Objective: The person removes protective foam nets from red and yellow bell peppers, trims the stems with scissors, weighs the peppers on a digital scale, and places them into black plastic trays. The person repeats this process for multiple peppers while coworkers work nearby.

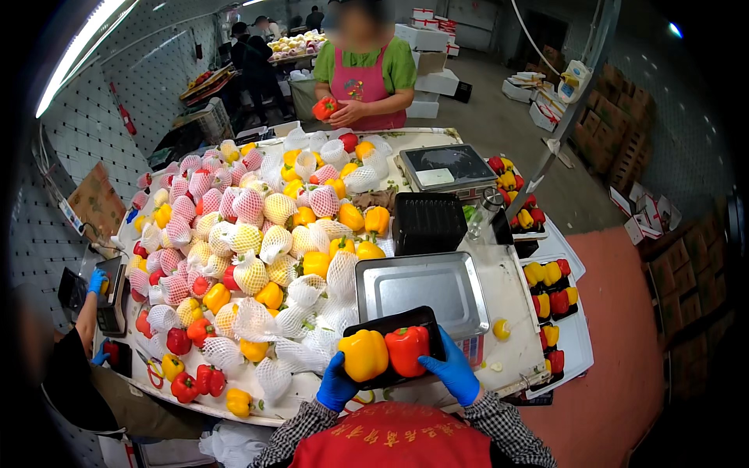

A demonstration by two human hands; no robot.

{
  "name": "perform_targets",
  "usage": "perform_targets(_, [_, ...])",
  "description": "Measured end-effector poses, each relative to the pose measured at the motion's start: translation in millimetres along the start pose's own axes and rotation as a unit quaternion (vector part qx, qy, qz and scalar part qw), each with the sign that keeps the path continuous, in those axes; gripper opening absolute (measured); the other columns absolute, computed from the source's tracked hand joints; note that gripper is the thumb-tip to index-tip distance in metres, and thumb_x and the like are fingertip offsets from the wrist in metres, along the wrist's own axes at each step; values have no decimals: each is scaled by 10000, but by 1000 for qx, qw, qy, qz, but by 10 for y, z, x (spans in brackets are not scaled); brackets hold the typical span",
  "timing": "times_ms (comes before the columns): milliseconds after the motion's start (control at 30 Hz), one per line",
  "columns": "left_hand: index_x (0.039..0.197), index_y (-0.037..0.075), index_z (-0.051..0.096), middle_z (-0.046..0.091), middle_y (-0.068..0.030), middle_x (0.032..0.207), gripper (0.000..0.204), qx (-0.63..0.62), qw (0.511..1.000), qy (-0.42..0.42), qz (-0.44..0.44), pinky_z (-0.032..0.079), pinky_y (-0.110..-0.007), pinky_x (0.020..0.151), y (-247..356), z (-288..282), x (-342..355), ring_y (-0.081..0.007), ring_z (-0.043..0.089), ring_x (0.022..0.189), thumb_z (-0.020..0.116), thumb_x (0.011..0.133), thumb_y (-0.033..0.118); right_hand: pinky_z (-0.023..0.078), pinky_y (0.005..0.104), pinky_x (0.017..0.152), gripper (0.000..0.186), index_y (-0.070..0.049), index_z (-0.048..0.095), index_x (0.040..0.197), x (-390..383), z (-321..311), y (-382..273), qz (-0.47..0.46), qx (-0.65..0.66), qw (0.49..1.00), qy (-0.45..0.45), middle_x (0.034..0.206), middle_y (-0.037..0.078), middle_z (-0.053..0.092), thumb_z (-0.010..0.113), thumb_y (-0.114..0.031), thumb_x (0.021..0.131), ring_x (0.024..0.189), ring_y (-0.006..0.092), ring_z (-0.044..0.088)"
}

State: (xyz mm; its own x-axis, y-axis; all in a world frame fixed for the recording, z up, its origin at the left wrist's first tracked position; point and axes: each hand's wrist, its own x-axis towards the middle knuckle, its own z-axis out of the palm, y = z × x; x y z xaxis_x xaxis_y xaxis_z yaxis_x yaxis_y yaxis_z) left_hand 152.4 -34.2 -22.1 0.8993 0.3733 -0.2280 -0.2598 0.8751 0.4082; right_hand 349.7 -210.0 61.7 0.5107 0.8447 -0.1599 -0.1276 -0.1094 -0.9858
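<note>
Both hands wear blue gloves and hold a black tray (396,318) above the near edge of the table (511,292), just in front of the person's red apron (382,441). The left hand (338,384) is curled round the tray's left end, beside the yellow pepper (364,356); the right hand (454,368) grips the right end, its thumb reaching in against the red pepper (407,351). The two peppers lie side by side in the tray, filling most of it. Just beyond is a metal pan (421,292), partly hidden by the tray, and behind that a stack of black trays (427,222), a scale (449,168) and a clear jar (485,214). To the left spreads a big heap of red and yellow peppers, many wrapped in pink, white or yellowish foam nets (250,204); loose white nets (269,378) lie near the left hand. At the right, white boxes (577,343) hold trays packed with peppers. Across the table, a co-worker in a pink apron (359,82) holds a red pepper in both hands; at the left, another co-worker's gloved hand (98,281) is at a second scale (113,300).
</note>
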Motion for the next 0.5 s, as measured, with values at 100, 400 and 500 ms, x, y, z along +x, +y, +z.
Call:
perform_targets(100, [1518, 73, 351, 437, -165, 1520, 796, 11, 1000, -2, -11, 360, -523, 1163, 24, 12, 1, -341, 449, 1394, 658, 909, 483, 399, 350, 1122, 810, -28, 300, 1553, -113, 87, 25, -1, -2, 999, 49, 1483, 121, 475, 756, -169, 899, 1342, 221, 477])
perform_targets(400, [1520, 65, 355, 440, -137, 1531, 716, 28, 996, -18, -80, 308, -490, 1199, -25, 33, 99, -306, 427, 1415, 622, 965, 431, 428, 343, 1094, 804, -17, 334, 1532, -378, 105, -2, -22, 61, 989, 136, 1441, 116, 505, 776, -149, 873, 1311, 202, 496])
perform_targets(500, [1527, 68, 344, 420, -132, 1546, 699, 54, 994, -50, -87, 300, -491, 1202, -86, 174, 192, -305, 413, 1424, 570, 992, 458, 420, 336, 1094, 811, 0, 343, 1523, -437, -41, -30, -32, 33, 985, 169, 1437, 124, 510, 786, -172, 866, 1313, 205, 494])
